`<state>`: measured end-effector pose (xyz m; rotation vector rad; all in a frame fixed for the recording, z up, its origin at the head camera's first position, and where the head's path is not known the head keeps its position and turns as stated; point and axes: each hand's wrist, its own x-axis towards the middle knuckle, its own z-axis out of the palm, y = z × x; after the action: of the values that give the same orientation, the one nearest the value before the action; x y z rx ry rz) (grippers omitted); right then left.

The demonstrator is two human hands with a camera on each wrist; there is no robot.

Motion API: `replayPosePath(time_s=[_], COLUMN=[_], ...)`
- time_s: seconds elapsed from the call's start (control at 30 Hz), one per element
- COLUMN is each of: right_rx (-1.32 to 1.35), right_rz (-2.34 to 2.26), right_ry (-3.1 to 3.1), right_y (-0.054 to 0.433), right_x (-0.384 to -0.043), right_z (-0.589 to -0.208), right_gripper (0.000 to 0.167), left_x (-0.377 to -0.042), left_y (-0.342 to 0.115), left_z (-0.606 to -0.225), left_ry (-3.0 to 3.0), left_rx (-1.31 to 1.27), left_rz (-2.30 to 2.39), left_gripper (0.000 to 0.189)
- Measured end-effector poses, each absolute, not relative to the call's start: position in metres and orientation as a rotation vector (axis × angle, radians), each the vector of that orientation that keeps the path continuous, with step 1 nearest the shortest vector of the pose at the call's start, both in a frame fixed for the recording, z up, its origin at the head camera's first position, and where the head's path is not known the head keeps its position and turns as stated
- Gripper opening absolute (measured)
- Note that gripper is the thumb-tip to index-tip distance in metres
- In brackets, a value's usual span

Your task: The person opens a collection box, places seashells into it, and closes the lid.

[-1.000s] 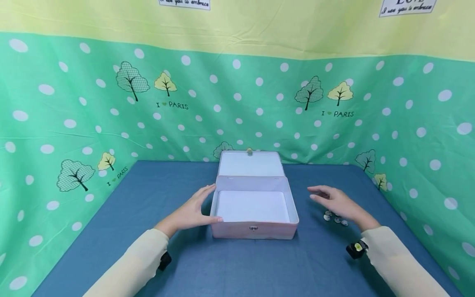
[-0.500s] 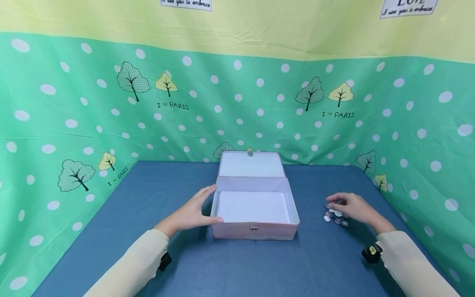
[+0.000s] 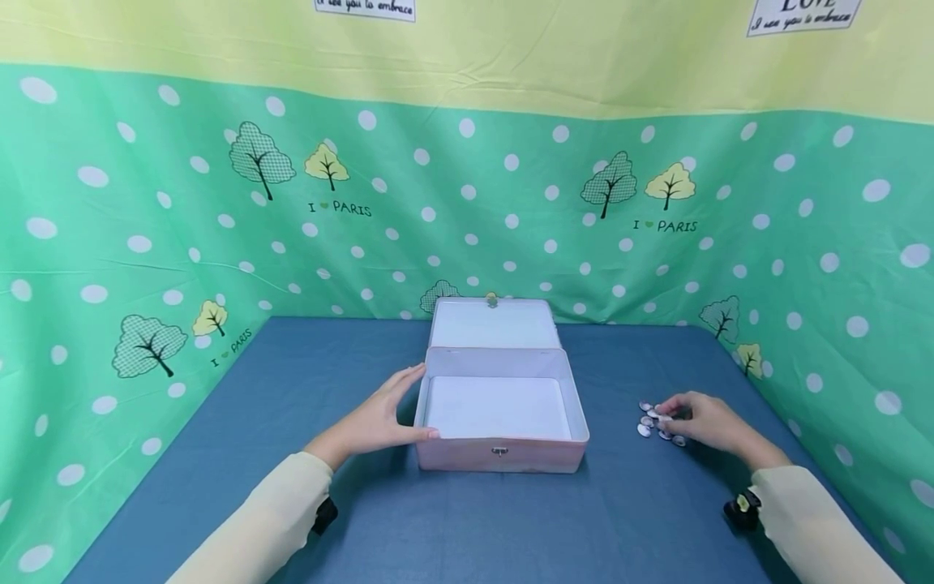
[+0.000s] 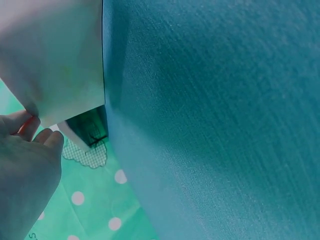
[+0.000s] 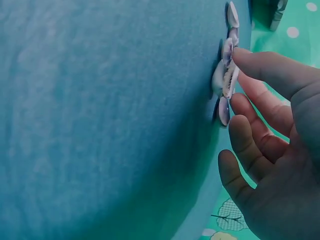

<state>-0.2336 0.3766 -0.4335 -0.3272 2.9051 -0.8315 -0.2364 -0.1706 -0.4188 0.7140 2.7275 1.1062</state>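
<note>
A pale pink tin box [image 3: 502,456] stands with its hinged lid [image 3: 492,321] raised, its white inside bare. My left hand [image 3: 375,422] rests against its left side, thumb over the front rim and fingers stretched along the wall. In the left wrist view those fingertips [image 4: 52,137] lie at the box's corner. To the right of the box, several small cowrie shells [image 3: 644,431] lie in a cluster. My right hand [image 3: 704,420] is low over them, thumb and forefinger pinching one cowrie shell [image 5: 229,80]. The other fingers are loosely bent beside the pile.
The blue tablecloth [image 3: 503,527] covers the table under both forearms. Behind and beside it hangs a green polka-dot curtain [image 3: 467,191] with trees printed on it. The raised lid stands close to the curtain at the back.
My right hand has moved right and down from beside the box onto the cowrie shells, its thumb and forefinger closing around one. My left hand and the box have stayed put.
</note>
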Motion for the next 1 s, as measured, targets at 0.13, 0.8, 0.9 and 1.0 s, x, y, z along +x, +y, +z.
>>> replayPosePath(time_s=[0.13,0.8,0.9,1.0], right_rx=[-0.301,-0.375,-0.391,-0.425], right_rz=[-0.831,-0.868,-0.880,-0.863], right_ry=[2.905,2.935,2.925,2.952], right_y=[0.377,0.368,0.358,0.348], right_x=[-0.232,-0.238,-0.241,-0.244], right_z=[-0.435,-0.418,-0.409,-0.400], right_gripper=[0.024,0.028,0.030,0.030], left_x=[-0.236,-0.237,-0.237,-0.237], left_y=[-0.170,-0.170,-0.171,-0.171], left_z=[-0.419,-0.421,-0.421,-0.421], left_ry=[2.728,2.723,2.720,2.721], left_rx=[0.722,0.720,0.709,0.712], left_rz=[1.111,1.129,1.129,1.128], left_gripper=[0.110,0.110,0.110,0.110])
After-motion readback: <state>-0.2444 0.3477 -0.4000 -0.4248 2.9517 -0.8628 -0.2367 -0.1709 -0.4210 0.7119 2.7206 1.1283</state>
